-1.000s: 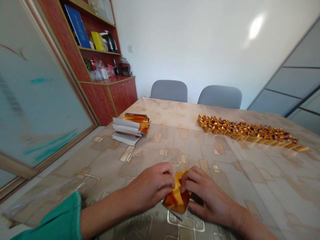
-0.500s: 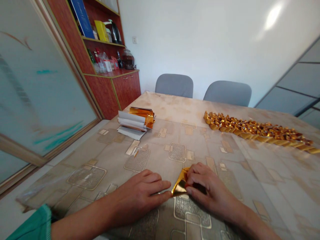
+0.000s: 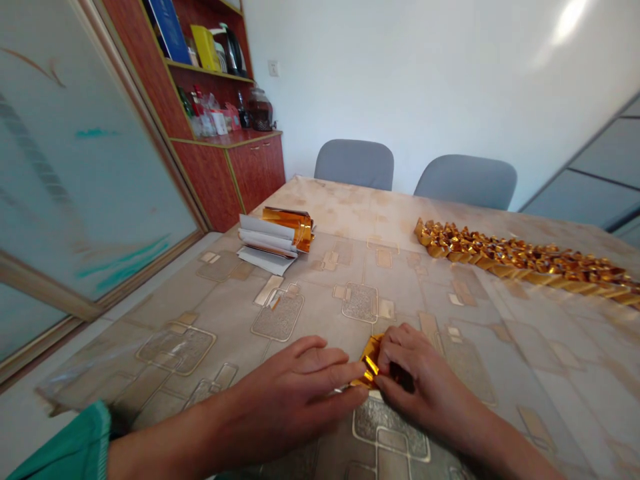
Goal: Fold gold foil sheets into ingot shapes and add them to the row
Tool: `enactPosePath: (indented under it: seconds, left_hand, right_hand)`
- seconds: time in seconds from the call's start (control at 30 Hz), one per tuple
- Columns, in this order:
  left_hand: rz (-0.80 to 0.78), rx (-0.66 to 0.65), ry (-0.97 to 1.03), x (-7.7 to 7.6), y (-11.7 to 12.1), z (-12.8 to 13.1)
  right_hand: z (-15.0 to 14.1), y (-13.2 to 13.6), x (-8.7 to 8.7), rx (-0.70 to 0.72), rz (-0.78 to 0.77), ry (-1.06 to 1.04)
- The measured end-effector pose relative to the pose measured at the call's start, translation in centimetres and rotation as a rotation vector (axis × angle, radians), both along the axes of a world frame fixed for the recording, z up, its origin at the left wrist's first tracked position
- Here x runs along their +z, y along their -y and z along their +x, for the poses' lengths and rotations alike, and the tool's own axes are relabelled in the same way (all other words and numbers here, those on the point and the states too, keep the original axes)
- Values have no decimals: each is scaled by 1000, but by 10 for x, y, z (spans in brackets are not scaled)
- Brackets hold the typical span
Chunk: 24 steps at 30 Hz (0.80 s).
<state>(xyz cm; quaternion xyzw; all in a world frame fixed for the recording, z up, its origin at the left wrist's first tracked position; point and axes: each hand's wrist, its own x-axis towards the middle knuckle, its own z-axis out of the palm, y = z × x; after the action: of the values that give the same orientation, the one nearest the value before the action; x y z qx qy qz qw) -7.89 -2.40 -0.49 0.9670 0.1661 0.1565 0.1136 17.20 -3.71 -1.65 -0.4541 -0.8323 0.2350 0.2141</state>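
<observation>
Two chairs (image 3: 354,165), apparently one held foil (image 3: 371,366)

Gold foil paper (image 3: 371,365), one piece: it is showing a shiny, creased gold face and catching bright highlights along its folds. Its full outline is hiding partly behind fingers. It is sitting low over the near part of the patterned tablecloth (image 3: 320,303), between both hands: the right hand (image 3: 417,367) is gripping its right side; the left hand's (image 3: 295,383) outstretched fingertips are meeting its left side.
</observation>
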Motion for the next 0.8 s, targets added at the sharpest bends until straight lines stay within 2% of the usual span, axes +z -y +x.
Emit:
enactPosePath:
  seconds: [0.33,0.8]
  left_hand:
    - [-67,-40,-140,-12,3,-7]
    - [-25,-28,-141,-10,8,-5]
  right_hand:
    - [0,1,0,-1,-14,19]
    - [-3,2,-3,-5,6,46]
